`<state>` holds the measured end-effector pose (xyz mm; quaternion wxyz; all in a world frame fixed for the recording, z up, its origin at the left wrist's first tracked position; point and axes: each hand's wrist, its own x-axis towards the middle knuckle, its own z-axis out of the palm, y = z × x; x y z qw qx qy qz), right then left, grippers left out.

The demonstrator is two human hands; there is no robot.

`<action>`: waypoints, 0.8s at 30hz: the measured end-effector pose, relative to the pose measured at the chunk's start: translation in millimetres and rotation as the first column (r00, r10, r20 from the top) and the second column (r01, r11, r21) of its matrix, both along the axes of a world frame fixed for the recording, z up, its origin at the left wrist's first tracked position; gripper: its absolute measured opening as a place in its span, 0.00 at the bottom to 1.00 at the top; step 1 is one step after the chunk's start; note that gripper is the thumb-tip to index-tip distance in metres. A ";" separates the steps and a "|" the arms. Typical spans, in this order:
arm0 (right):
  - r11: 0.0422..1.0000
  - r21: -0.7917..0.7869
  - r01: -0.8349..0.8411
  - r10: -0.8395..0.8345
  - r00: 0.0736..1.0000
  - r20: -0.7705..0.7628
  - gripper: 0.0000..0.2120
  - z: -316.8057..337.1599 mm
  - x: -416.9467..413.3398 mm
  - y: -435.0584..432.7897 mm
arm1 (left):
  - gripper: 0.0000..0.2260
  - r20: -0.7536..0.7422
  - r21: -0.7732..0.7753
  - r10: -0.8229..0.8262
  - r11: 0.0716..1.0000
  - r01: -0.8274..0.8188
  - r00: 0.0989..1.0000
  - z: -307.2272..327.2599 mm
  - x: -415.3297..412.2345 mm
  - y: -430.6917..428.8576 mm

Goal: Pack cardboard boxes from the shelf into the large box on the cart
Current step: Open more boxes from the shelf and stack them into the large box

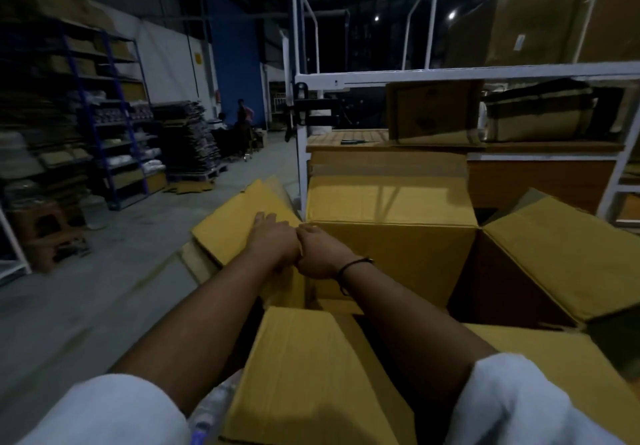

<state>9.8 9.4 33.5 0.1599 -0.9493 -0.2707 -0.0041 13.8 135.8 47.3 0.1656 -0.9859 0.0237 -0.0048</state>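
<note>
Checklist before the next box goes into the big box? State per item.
1. Left flap folded out: ok, left hand lies flat on it.
2. Right hand grip: cannot tell, fingers hidden.
3. Right flap clear of opening: ok, splayed outward.
4. Near flap clear: cannot tell, angle unclear.
5. Room in large box: ok, dark space on right side.
6. Box on shelf to fetch: ok.

Left hand lay flat on left flap of large box; right hand touched it at box corner; white shelf behind.
</note>
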 end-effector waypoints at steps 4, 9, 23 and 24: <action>0.997 0.081 0.005 0.000 0.998 -0.060 0.34 -14.0 -16.1 16.3 | 0.24 0.112 -0.244 -0.033 0.968 0.059 0.993 -28.6 -15.2 27.7; 0.999 -0.020 0.036 -0.038 0.997 -0.072 0.36 -20.6 -20.0 8.5 | 0.22 0.129 -0.484 -0.002 0.873 0.064 0.992 -38.0 -14.9 28.4; 0.915 -0.231 0.330 -0.325 0.944 0.061 0.31 7.4 -48.6 -80.1 | 0.19 0.168 -0.318 -0.126 0.932 0.175 0.978 -6.5 -20.3 -14.7; 0.906 -0.209 0.367 -0.363 0.930 0.061 0.30 11.1 -52.1 -93.6 | 0.19 0.167 -0.285 -0.153 0.938 0.196 0.974 -2.1 -20.8 -23.4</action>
